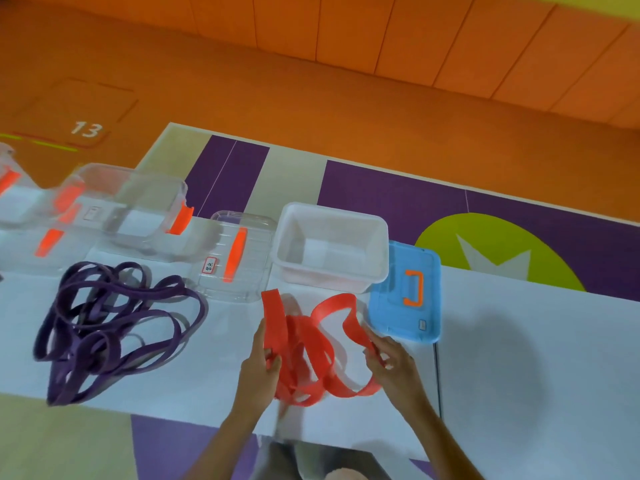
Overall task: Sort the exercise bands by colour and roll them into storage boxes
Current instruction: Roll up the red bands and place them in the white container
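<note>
Both hands are in the tangle of flat red elastic exercise bands, which lies on the white tabletop just in front of the open white plastic storage box. The left hand has its fingers curled round one strand at the heap's left edge. The right hand pinches a loop on the right between thumb and fingertips.

The step in hand looks like teasing one band free for rolling. It would go best, I'd say, by lifting a single loop clear of the others, pressing it flat and double, then winding it tight from one end. Rubber like this will likely want to spring open. The box sits close, and its blue plastic lid with an orange handle lies just beside it on the right.

Well off to the left, the heap of dark purple bands lies near a clear plastic lid with an orange handle and a blurred clear box with orange latches.
</note>
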{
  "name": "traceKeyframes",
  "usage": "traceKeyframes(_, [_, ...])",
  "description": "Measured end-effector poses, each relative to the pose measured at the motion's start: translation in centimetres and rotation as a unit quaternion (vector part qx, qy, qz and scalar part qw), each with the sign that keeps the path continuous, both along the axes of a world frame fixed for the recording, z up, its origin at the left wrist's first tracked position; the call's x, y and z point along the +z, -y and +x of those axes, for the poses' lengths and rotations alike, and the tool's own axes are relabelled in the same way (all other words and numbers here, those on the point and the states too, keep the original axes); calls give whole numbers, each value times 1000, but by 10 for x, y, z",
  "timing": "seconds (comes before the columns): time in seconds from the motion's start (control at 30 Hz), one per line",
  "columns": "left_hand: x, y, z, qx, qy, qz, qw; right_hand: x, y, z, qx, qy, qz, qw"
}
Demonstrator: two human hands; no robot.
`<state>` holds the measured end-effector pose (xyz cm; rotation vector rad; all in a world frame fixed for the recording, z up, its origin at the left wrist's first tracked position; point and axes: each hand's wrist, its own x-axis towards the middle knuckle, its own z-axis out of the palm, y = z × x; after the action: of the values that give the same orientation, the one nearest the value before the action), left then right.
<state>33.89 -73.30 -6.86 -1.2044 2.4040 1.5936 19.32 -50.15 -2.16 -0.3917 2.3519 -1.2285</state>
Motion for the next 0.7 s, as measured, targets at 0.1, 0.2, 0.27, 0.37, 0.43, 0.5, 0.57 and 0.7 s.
traceKeyframes(0.1, [0, 7, 6, -5, -7, 8, 1000, 19, 7, -2, -15, -26, -19, 999])
traceKeyframes(0.2, [-3, 12, 7, -13, 16, 44, 999, 35, 13, 0, -42, -45, -52, 997])
traceKeyframes(0.27, [-2, 13, 4, -40, 20, 61, 997, 45, 17, 1, -88, -24, -100, 991])
traceKeyframes(0.37, [6, 13, -2, -88, 41, 68, 993, 65, 22, -1, -123, -49, -146, 980])
traceKeyframes(0.43, [8, 16, -5, -128, 49, 32, 990, 80, 24, -5, -122, -78, -165, 976])
traceKeyframes(0.5, [12, 16, -6, -173, 45, -47, 983, 92, 21, -8, -115, -100, -174, 973])
traceKeyframes(0.57, [11, 16, -10, -235, 33, -95, 967, 99, 17, -11, -109, -114, -171, 973])
traceKeyframes(0.7, [13, 7, -18, -372, 81, -162, 910, 109, 9, -13, -92, -128, -173, 972])
